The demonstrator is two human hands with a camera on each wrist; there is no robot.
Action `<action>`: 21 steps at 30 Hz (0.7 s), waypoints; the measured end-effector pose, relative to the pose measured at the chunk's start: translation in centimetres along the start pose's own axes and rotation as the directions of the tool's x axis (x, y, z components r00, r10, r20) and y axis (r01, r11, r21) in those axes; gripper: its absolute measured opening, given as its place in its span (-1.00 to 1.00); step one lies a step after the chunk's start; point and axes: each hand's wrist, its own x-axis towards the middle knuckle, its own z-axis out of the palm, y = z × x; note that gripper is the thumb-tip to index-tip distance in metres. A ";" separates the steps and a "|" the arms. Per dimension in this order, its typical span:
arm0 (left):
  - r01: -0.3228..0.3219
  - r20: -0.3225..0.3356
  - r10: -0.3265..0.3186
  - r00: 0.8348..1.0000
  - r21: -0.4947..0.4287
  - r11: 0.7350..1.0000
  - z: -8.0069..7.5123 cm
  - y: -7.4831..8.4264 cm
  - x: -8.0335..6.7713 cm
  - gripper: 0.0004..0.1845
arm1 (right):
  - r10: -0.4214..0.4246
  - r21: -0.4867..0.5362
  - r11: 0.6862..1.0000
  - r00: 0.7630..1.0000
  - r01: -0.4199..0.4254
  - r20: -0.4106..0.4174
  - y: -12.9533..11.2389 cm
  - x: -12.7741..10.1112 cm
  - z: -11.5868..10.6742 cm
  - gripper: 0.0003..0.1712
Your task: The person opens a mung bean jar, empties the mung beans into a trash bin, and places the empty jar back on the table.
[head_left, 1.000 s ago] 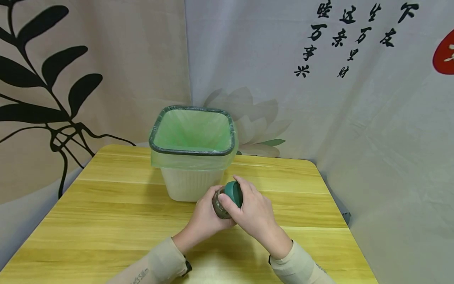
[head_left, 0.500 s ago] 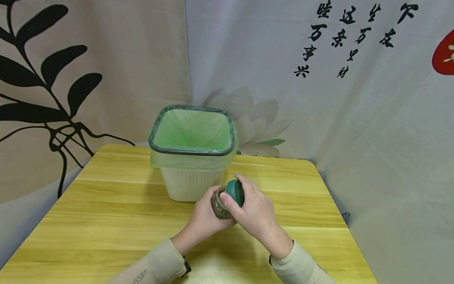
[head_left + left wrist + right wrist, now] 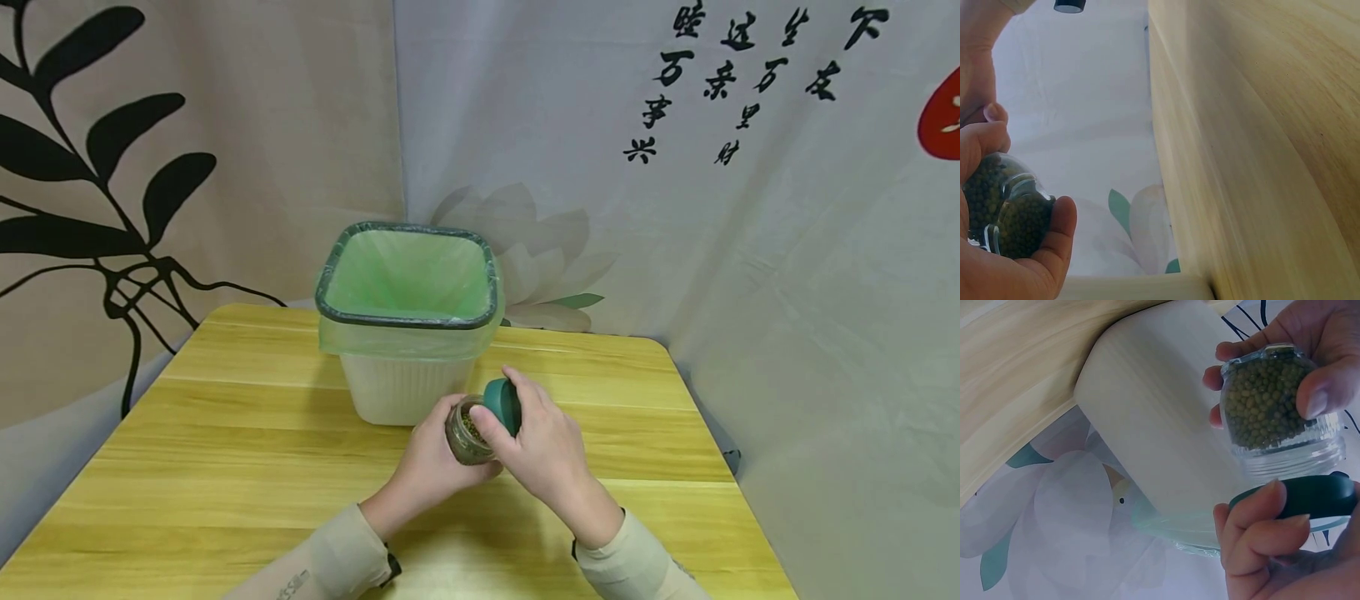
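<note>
A clear glass jar (image 3: 467,442) of small green beans, like mung beans, is gripped by my left hand (image 3: 438,454). In the right wrist view the beans (image 3: 1263,403) fill much of the jar below its bare threaded neck (image 3: 1297,459). My right hand (image 3: 543,450) holds a dark green lid (image 3: 502,404) between thumb and fingers, tilted at the jar's mouth. A narrow gap shows between lid and neck in the right wrist view. In the left wrist view, fingers wrap around the jar's rounded base (image 3: 1013,219).
Behind the hands, a white bin (image 3: 405,387) with a dark rim and a green bag liner (image 3: 408,275) stands on the wooden table (image 3: 247,467). Printed cloth backdrops (image 3: 525,100) rise behind the table's far edge.
The lid in my right hand has shifted slightly right, off the jar's mouth, so the beans inside now show from above. The left hand keeps hold of the jar, turned slightly. The bin stays put.
</note>
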 end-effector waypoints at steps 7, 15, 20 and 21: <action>0.020 -0.019 -0.019 1.000 0.024 1.000 0.0 -0.1 0.0 -0.02 | -0.006 -0.010 1.000 1.000 0.006 -0.024 0.5 0.0 -0.1 -0.18; 0.034 -0.017 -0.034 0.999 0.020 0.999 -0.1 -0.2 -0.2 0.01 | -0.014 -0.008 1.000 0.999 0.013 -0.044 1.3 -0.2 -0.3 -0.20; 0.035 -0.026 -0.035 0.999 0.012 0.999 -0.2 -0.2 -0.4 0.01 | -0.002 -0.006 1.000 0.999 0.001 -0.046 1.6 -0.3 -0.6 -0.20; 0.036 -0.027 -0.036 0.999 0.011 0.999 -0.2 -0.2 -0.4 0.01 | -0.001 -0.007 1.000 0.999 0.000 -0.049 1.7 -0.4 -0.6 -0.19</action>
